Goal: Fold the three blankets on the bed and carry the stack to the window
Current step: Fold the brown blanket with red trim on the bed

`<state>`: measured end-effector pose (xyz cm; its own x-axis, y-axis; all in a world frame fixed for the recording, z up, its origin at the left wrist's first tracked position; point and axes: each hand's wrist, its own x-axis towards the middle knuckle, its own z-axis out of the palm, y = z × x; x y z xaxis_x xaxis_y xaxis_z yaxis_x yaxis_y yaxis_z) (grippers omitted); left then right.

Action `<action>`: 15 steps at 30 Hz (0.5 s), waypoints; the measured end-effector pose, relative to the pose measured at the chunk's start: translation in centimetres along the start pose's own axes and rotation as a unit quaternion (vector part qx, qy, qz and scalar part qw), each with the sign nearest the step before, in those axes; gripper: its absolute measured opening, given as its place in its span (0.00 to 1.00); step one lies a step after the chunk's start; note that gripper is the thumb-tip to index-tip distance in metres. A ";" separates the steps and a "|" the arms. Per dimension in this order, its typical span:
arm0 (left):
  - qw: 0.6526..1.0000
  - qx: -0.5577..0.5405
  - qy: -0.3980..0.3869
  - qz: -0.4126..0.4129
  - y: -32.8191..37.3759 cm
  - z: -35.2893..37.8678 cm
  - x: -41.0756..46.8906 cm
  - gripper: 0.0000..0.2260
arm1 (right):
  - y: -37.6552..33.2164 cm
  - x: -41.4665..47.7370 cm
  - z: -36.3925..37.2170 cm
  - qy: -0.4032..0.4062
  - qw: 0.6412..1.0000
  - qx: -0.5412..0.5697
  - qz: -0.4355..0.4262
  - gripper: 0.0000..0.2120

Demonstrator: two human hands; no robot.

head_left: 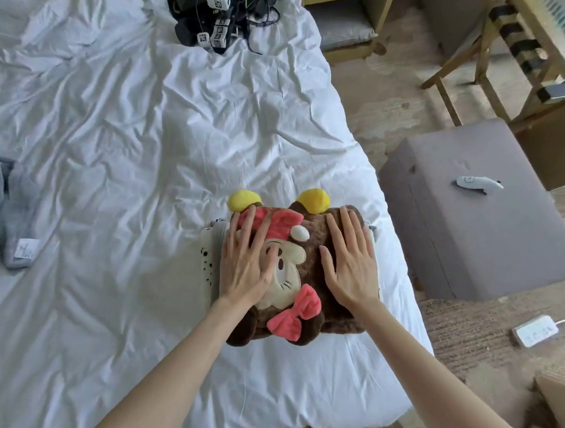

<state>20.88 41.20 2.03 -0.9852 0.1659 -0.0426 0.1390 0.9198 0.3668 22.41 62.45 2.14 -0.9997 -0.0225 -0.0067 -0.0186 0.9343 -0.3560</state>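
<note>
Hands: both down flat, fingers straight and spread, pressing rather than gripping. Nothing is pinched or curled round.
Left hand [249,264]: palm on the cream cartoon face of the brown plush blanket [315,248], fingertips reaching up onto its pink bow.
Right hand [350,266]: palm on the brown pile just beside it, fingers pointing to the blanket's far edge by the yellow ear.
Grey blanket [9,212]: crumpled at the left edge of the bed [147,141], not yet folded and partly cut off by the view. There is no clear long axis to read.
Spotted blanket [206,259]: a pale, black-dotted edge peeks out under the brown one on its left side. It looks folded already.
Stack: sits near the right edge of the bed, close to the foot, its long axis running away from the person.
Key relation: the grey blanket lies well apart to the left of both hands, so the left hand is the nearer one for the reach.
Step, as I judge it: smoothing the second fold, with one blanket to go before any carrying.
Footstool [470,223]: grey, off the bed's right edge, with a small white device [479,184] on top.
Window: not plainly in view.
</note>
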 end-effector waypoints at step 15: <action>0.996 -0.021 0.080 0.018 -2.2 8.9 1.8 0.27 | 4.3 0.9 9.2 0.030 1.000 -0.010 0.003 0.29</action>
<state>19.69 42.64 -7.17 -0.9835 0.1366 0.1184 0.1734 0.8978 0.4048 21.52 63.17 -7.99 -0.9989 0.0038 0.0469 -0.0123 0.9415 -0.3367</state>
